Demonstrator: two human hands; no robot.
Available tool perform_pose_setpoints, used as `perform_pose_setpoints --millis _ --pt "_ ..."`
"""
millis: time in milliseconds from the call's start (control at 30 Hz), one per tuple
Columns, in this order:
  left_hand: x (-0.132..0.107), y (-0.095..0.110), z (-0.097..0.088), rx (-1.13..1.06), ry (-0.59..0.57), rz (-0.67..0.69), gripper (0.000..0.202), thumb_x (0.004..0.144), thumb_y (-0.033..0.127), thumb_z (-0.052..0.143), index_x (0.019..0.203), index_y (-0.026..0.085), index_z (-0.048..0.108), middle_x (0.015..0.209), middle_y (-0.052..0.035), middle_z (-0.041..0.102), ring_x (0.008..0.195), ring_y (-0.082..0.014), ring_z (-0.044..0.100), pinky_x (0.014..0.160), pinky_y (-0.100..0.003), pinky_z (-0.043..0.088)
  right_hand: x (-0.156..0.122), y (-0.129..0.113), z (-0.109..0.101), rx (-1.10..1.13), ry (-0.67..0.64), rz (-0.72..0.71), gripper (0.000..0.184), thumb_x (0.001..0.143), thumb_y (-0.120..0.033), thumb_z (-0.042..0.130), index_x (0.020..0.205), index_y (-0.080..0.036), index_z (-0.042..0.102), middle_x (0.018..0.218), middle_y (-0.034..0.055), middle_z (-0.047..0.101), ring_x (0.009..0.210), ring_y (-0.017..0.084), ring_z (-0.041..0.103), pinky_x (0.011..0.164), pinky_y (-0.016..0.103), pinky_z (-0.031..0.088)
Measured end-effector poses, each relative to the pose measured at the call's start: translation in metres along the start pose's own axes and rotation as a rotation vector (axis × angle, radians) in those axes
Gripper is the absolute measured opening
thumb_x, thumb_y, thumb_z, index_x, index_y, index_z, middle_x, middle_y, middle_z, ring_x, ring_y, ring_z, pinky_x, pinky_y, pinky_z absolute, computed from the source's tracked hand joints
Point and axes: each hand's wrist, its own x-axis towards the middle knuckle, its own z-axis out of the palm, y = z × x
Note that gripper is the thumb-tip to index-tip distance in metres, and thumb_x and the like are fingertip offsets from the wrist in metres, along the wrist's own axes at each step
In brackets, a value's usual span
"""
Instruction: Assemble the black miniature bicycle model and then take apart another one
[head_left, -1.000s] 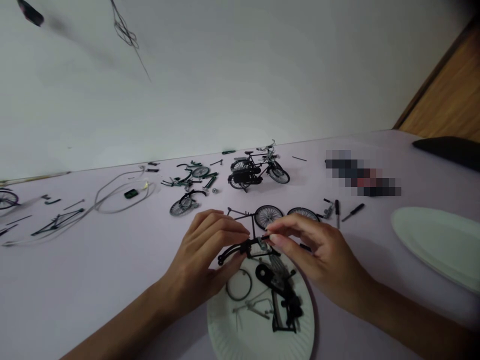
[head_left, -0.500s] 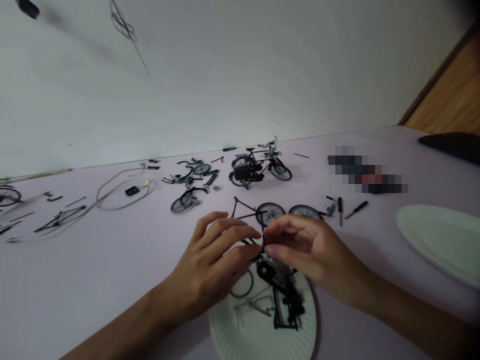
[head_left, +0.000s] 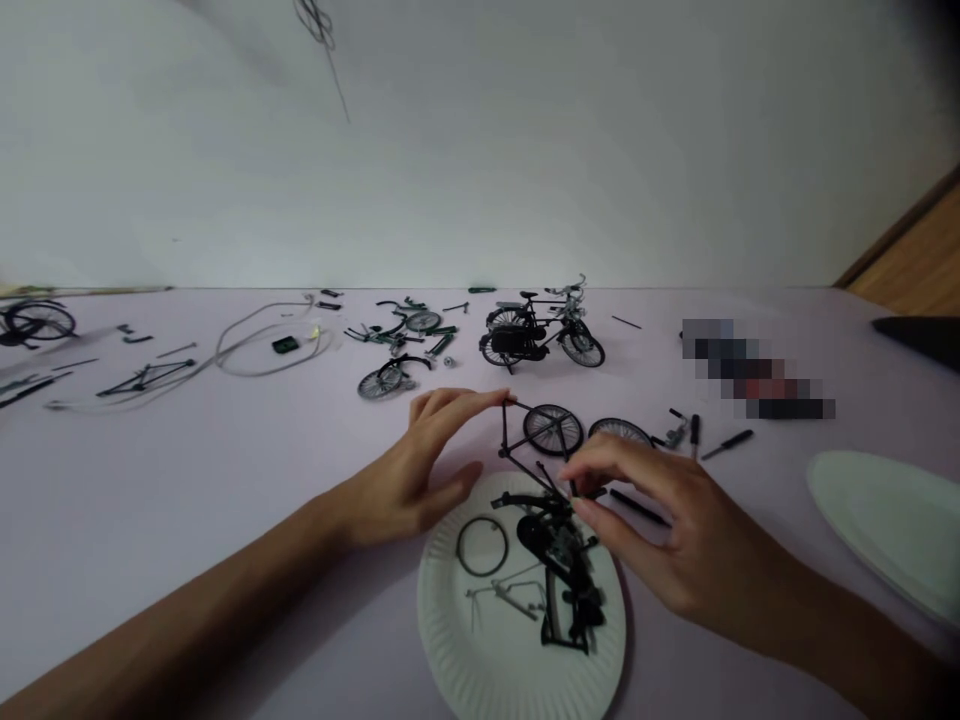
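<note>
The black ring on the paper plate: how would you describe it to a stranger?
Find the white paper plate at the front of the table, just below the person's left hand. Near the plate's left side lies a thin black ring. It is an empty hoop with no spokes, unlike the spoked wheel just beyond the plate.

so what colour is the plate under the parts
White: a paper plate with a fluted rim, shown best in the head view.

1. I count two hands on my feed: one left hand (head_left: 409, 480), one right hand (head_left: 675, 530).
2. Two white paper plates (head_left: 450, 640) (head_left: 881, 515).
3. One finished model bicycle (head_left: 532, 335).
4. Two small screwdrivers (head_left: 694, 435) (head_left: 727, 444).
</note>
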Motion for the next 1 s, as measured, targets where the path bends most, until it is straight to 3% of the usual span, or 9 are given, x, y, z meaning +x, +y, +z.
perform_pose_setpoints --millis 167,233,333,433,567,767,1000 --pt "0.0 0.002 0.005 0.063 0.125 0.008 0.066 0.095 0.011 0.051 0.152 0.026 0.023 0.137 -0.0092 0.054 0.123 -0.0238 0.047 0.107 -0.047 0.03 -0.004 0.0 -0.002 -0.083 0.05 -0.008 0.023 0.095 -0.022 0.055 0.114 -0.033 0.053 0.104 -0.0015 0.062 0.099 0.015 0.062 0.088 0.028 0.05" --pt "0.001 0.0 0.005 0.068 0.158 0.003 0.059 0.095 0.012 0.053 0.148 0.024 0.03 0.133 -0.0097 0.057 0.12 -0.0233 0.049 0.106 -0.046 0.032 -0.005 0.002 -0.001 -0.109 0.106 0.023 0.027 0.094 -0.025 0.057 0.119 -0.034 0.051 0.103 -0.0006 0.063 0.099 0.016 0.063 0.088 0.03 0.051" --pt "0.002 -0.002 0.004 0.058 0.204 -0.011 0.034 0.095 0.013 0.055 0.128 0.02 0.049 0.116 -0.0075 0.064 0.109 -0.0208 0.056 0.099 -0.042 0.038 -0.004 0.006 -0.001 -0.158 0.189 0.038 0.03 0.094 -0.028 0.06 0.121 -0.035 0.051 0.102 0.0005 0.066 0.099 0.019 0.066 0.084 0.031 0.054" --pt "0.001 -0.002 0.003 0.036 0.252 -0.038 0.014 0.093 0.015 0.059 0.107 0.018 0.058 0.094 -0.0032 0.066 0.092 -0.0177 0.059 0.088 -0.035 0.044 -0.002 0.01 -0.002 -0.227 0.234 -0.01 0.027 0.093 -0.026 0.061 0.118 -0.034 0.054 0.108 0.0006 0.068 0.099 0.019 0.067 0.084 0.031 0.055" --pt "0.001 0.001 0.003 0.029 0.213 -0.001 0.006 0.092 0.019 0.063 0.097 0.018 0.06 0.086 -0.0009 0.065 0.084 -0.0153 0.058 0.082 -0.031 0.045 0.001 0.014 -0.004 -0.246 0.313 -0.076 0.027 0.093 -0.021 0.061 0.117 -0.031 0.055 0.106 0.0004 0.067 0.097 0.017 0.067 0.087 0.03 0.055" --pt "0.001 0.007 0.003 0.071 0.085 0.02 0.006 0.093 0.022 0.063 0.093 0.018 0.058 0.086 0.0003 0.065 0.081 -0.0143 0.057 0.088 -0.032 0.042 0.001 0.021 -0.002 -0.145 0.436 -0.121 0.053 0.089 -0.014 0.067 0.134 -0.031 0.045 0.104 0.0 0.065 0.1 0.016 0.066 0.092 0.03 0.054" --pt "0.0 0.009 0.002 0.085 0.014 0.026 0.009 0.096 0.023 0.058 0.091 0.018 0.053 0.085 0.0 0.061 0.08 -0.0147 0.056 0.084 -0.031 0.043 0.0 0.017 -0.005 -0.248 0.527 -0.01 0.044 0.081 -0.026 0.077 0.12 -0.03 0.058 0.099 0.0011 0.069 0.095 0.021 0.067 0.09 0.035 0.055"
